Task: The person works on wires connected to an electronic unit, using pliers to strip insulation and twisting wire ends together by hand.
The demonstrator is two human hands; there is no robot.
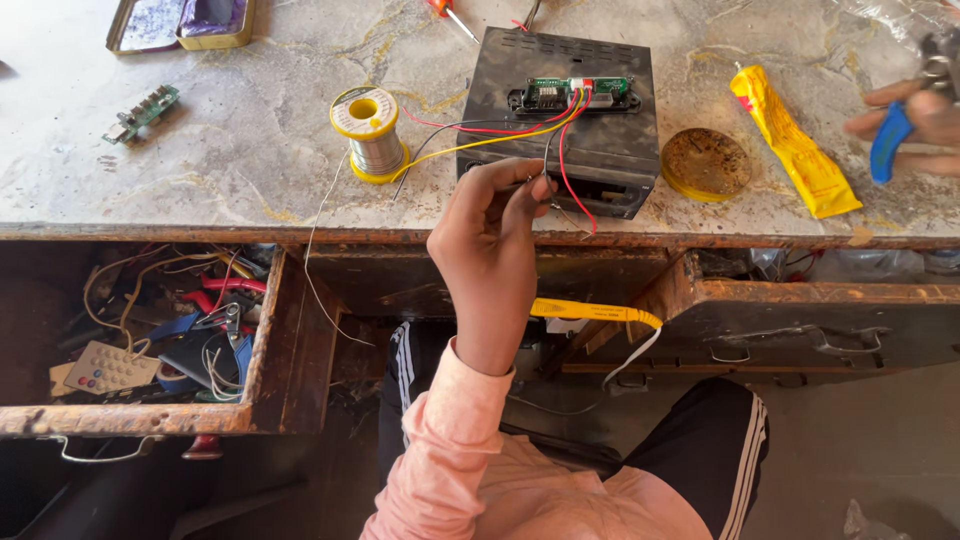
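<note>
Two hands in view. Left hand (490,235) is raised at the near edge of the tabletop (250,150), fingertips pressed together in a pinch on thin wire ends (548,180). The wires run up and away from this hand, yellow, red and black strands together, to a small green circuit board (578,90) on top of the black box (560,120).

- Black box: directly beyond the left hand, nearly touching its fingertips; long axis lies across the view, front face toward the person.
- Wires' long axis: roughly away from the hand, bending right toward the board.
- Solder spool (368,135): just left of the hand, upright, a loose strand trailing down over the tabletop edge.
- Right hand (915,125): well off to the right at the frame edge, blurred, closed around a blue-handled tool (888,145); tool head not readable.
- Left hand is much the nearer to box and wires.
- Between the two: round brown tin (705,163), yellow tube (795,140).
</note>
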